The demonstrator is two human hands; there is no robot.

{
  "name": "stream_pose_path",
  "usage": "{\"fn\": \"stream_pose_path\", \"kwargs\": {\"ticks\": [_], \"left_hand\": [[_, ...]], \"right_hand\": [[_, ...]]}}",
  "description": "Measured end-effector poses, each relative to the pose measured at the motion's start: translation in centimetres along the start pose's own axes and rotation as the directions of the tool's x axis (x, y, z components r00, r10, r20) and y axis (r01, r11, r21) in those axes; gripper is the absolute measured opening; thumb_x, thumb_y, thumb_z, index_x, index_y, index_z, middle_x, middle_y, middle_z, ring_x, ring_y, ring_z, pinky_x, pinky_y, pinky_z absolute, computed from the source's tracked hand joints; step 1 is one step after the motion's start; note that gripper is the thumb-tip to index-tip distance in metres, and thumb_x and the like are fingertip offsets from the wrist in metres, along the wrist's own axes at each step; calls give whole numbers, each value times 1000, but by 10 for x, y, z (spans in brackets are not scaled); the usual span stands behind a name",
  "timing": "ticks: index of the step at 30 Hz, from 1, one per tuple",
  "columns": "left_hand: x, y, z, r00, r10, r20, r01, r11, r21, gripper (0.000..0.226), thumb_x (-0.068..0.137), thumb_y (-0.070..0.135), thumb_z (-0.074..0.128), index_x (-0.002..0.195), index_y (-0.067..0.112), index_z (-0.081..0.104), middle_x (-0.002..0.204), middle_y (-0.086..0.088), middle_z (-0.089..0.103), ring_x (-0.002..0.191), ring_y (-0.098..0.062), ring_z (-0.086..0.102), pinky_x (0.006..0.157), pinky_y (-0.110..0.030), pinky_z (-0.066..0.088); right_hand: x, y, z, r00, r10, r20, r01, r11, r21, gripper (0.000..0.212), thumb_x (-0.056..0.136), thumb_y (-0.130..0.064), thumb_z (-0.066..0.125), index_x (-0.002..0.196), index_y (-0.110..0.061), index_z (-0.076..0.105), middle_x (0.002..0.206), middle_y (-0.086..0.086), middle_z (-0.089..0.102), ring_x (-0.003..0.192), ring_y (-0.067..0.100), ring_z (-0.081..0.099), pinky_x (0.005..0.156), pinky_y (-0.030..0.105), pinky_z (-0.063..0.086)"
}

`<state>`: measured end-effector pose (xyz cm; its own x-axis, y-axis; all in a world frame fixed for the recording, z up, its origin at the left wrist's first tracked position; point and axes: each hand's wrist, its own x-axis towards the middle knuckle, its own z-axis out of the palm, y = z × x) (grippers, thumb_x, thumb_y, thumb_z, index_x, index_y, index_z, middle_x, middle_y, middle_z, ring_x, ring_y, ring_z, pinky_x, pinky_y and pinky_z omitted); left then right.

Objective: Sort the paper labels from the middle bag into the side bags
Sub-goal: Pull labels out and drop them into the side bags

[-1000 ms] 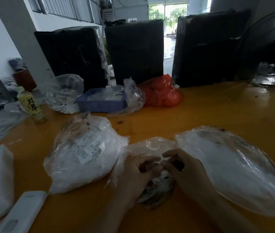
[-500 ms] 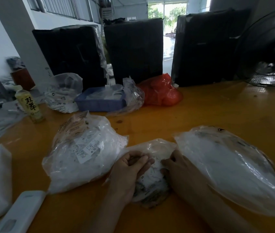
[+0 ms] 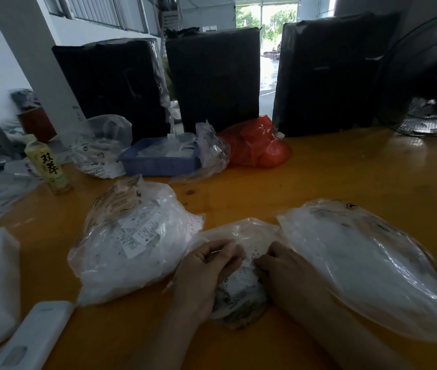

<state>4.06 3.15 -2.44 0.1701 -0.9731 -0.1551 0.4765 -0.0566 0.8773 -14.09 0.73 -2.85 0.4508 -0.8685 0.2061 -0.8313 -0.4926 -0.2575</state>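
- My left hand [image 3: 206, 273] and right hand [image 3: 289, 273] both curl into the mouth of the middle bag [image 3: 241, 236], fingers pinching its paper labels [image 3: 244, 287].
- The crinkly clear left bag [image 3: 131, 241], stuffed with white slips, touches it; the smoother right bag [image 3: 367, 268] lies against its other side.
- All rest on a glossy orange table [image 3: 345, 177]; a blue tray [image 3: 158, 161], red bag [image 3: 257, 145] and black-wrapped blocks [image 3: 212, 76] stand behind, before an open doorway.

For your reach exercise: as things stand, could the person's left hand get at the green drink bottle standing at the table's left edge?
Probably yes. The left hand is busy at the middle bag, but only bare table lies along the far side of the left bag toward the bottle.
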Motion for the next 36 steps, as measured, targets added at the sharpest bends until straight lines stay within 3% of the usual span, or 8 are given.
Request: {"fn": "stream_pose_path", "kwargs": {"ticks": [9, 14, 16, 20, 25, 28, 32, 36], "left_hand": [[0, 4, 1, 1000, -20, -15, 20, 999, -26, 18, 75, 15, 80, 92, 12, 84, 106, -19, 79, 99, -29, 79, 73, -21, 62], [1, 4, 2, 1000, -11, -2, 11, 1000, -24, 34, 63, 25, 89, 93, 9, 84, 106, -22, 79, 99, -32, 79, 77, -24, 62], [2, 2, 1, 1000, -10, -8, 10, 1000, -9, 40, 60, 29, 91, 94, 8, 84, 106, -22, 79, 100, -33, 78, 78, -25, 63], [2, -2, 0, 1000, -11, -12, 11, 1000, 5, 37, 64, 28, 90, 94, 8, 83, 106, -23, 78, 101, -34, 78, 80, -25, 62], [3, -3, -2, 999, -26, 33, 26, 1000, 16, 30, 73, 22, 87, 99, 9, 83, 109, -23, 78, 104, -34, 77, 83, -25, 62], [2, -4, -2, 998, -17, 61, 15, 999, 33, 37, 68, 26, 89, 100, 10, 83, 109, -22, 78, 105, -34, 77, 85, -26, 62], [-2, -2, 1, 995, 8, 96, -18, 994, 107, 37, 66, 31, 90, 100, 18, 84, 109, -18, 79, 105, -31, 77, 86, -24, 61], [-7, -1, 4, 992, 52, 117, -74, 978, 194, 25, 74, 29, 87, 97, 20, 85, 106, -14, 80, 104, -27, 78, 86, -24, 61]], "right_hand": [[-4, 3, -7, 951, 256, -172, -179, 912, 368, 20, 98, -33, 63, 117, -33, 70, 95, -12, 75, 66, -5, 61, 60, 4, 46], [-8, 1, -18, 908, 298, -295, -97, 834, 543, 21, 88, -61, 54, 98, -47, 65, 76, -37, 61, 82, -16, 62, 70, 3, 48], [-8, 1, -16, 889, 346, -298, -104, 789, 606, 15, 86, -56, 64, 99, -49, 63, 81, -35, 63, 85, -15, 63, 71, 3, 49], [-5, 7, -12, 895, 378, -235, -140, 740, 657, 40, 92, -30, 72, 123, -43, 53, 101, -25, 62, 92, -10, 61, 69, 7, 50], [-6, 7, -11, 911, 326, -253, -47, 691, 721, 14, 99, -27, 61, 100, -41, 58, 86, -13, 65, 75, 4, 62, 60, 14, 48], [-5, 3, -15, 923, 286, -256, 22, 627, 778, 21, 104, -18, 53, 101, -36, 63, 91, -2, 66, 76, 12, 68, 66, 21, 56], [-7, 1, -18, 935, 206, -287, 61, 706, 706, 33, 101, -20, 59, 117, -49, 57, 91, -12, 66, 79, 4, 68, 69, 15, 53], [-6, 1, -16, 935, 222, -276, 20, 745, 666, 34, 96, -26, 65, 109, -56, 53, 85, -22, 68, 77, -3, 67, 68, 10, 49]]}}
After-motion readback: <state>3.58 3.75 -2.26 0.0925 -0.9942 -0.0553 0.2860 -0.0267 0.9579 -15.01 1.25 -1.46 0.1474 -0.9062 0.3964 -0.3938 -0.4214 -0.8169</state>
